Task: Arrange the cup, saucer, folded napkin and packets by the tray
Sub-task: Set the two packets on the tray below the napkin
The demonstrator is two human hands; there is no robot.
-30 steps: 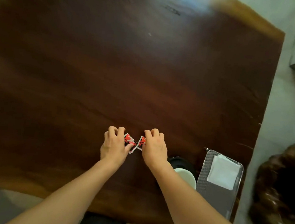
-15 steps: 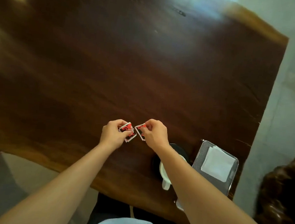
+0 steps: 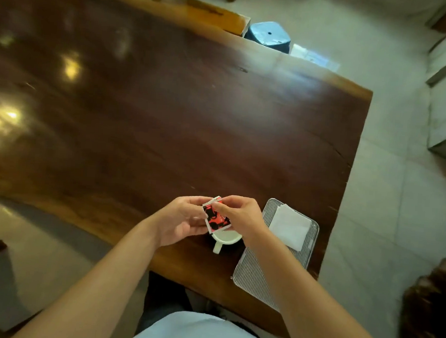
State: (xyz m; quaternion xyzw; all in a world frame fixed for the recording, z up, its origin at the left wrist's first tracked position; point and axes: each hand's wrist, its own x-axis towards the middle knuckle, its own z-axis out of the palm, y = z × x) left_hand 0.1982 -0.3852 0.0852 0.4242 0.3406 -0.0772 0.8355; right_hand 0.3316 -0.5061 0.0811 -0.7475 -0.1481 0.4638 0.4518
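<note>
Head view: both hands [image 3: 185, 220] pinch red-black, white-edged packets [image 3: 216, 217].

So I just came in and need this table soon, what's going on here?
A person is holding small red-and-black packets in both hands, the left hand and right hand together, above a white handled cup near the dark wooden table's front edge. Right of the cup lies a ribbed silver tray with a folded white napkin on it. The packets are not yet set down.
</note>
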